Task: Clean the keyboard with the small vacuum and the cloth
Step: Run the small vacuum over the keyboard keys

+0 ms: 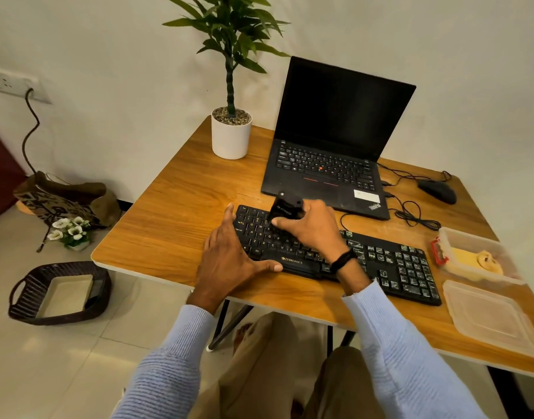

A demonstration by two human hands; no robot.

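left hand (pixel 229 261) bracing flat, right hand (pixel 314 228) gripping small vacuum (pixel 285 207) over keyboard (pixel 404 267) left end.
left fingers are lying straight on the left edge, thumb along the front rim; right fingers are wrapping the tilted vacuum body over the top-left rows. keyboard's long axis is running far-left to near-right on the table (pixel 175 201), so the other keys are lying rightward past the right wrist, right hand nearer. nozzle tip is hiding behind fingers, contact unclear. yellow lump in the clear tub (pixel 468 261) is probably the cloth.
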